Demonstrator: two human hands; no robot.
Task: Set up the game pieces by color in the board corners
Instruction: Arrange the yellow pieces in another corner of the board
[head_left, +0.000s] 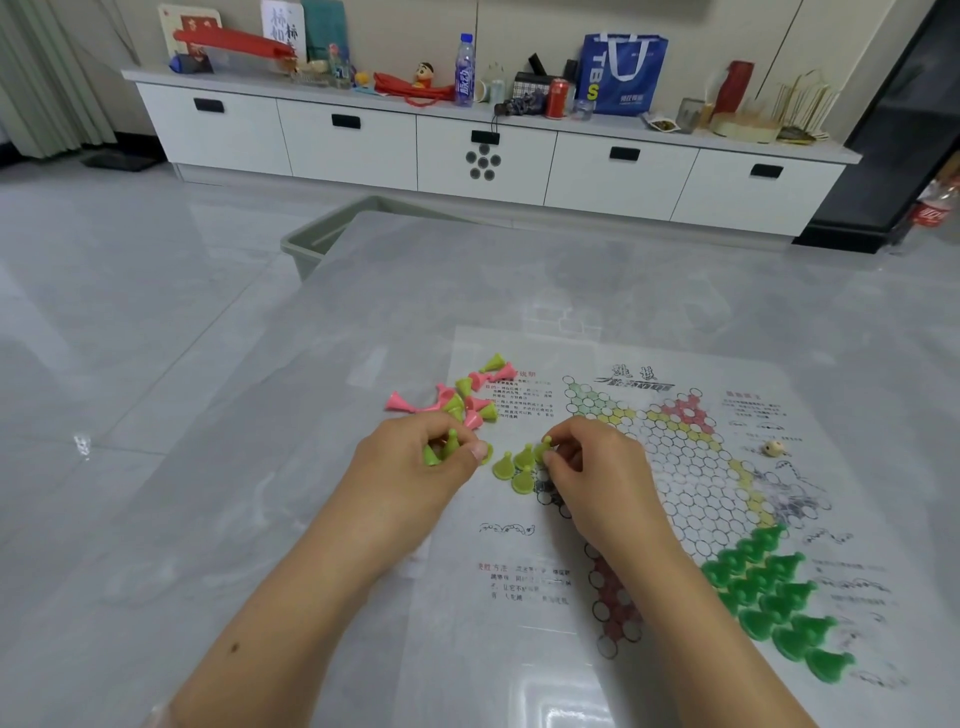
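A paper game board (691, 467) printed with a star of circles lies on the grey table. My left hand (415, 457) is closed around several light green pieces (441, 449) just left of the board's star. My right hand (592, 462) pinches one light green piece (544, 448) at the star's left corner, beside three light green pieces (514, 467) standing there. Several dark green pieces (769, 597) fill the corner at the lower right. A loose pile of pink and light green pieces (462, 400) lies at the board's upper left edge.
A small beige die (774, 448) rests on the board's right side. A grey bin (322, 244) stands beyond the table's far left corner. A white cabinet (483, 150) with bottles, a can and a blue bag lines the far wall.
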